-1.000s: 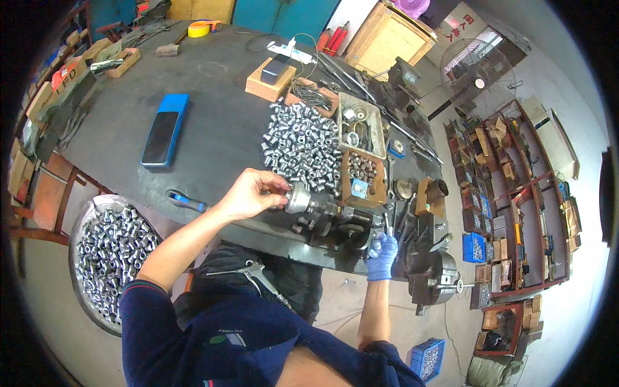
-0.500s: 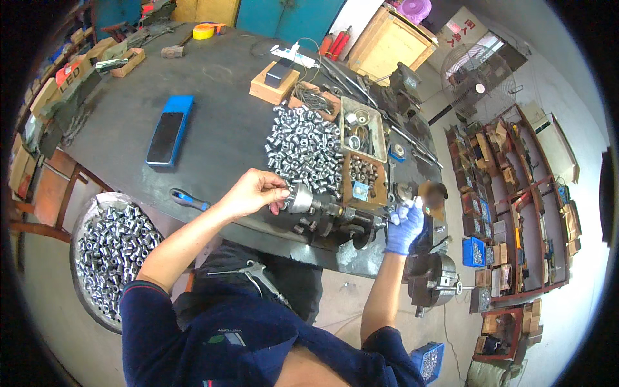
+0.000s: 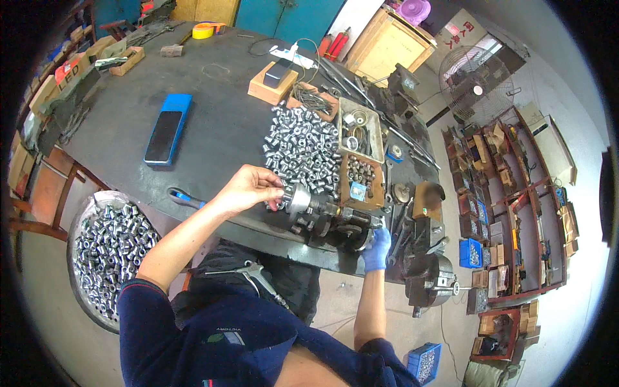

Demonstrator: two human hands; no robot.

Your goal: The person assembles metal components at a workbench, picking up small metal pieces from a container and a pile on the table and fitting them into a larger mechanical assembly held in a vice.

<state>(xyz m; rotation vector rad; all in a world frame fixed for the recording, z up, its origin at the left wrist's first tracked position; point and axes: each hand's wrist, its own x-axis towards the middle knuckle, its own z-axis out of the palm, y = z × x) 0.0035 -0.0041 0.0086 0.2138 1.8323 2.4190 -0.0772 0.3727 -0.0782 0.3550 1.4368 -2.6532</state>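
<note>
The right hand [image 3: 377,250], gloved in blue, is back at the right end of the machine [image 3: 335,222]; half a second ago it was farther right, over the bench [image 3: 216,116]. The left hand [image 3: 255,187], bare, keeps its place at the left face of the chuck [image 3: 300,200], thumb and fingers drawn close together. The machine sits along the bench's near edge, toward the right-hand near corner, with the pile of fittings [image 3: 303,145] just behind the chuck.

I cannot tell whether the left fingertips pinch a part, since the hand itself covers that spot. The glove is blurred and hides whatever lies under it, so its grip I cannot tell either. Dark metal runs together between the two hands. By the near edge, left of the machine, the left forearm covers one end of a blue-and-black tool [image 3: 186,198].
</note>
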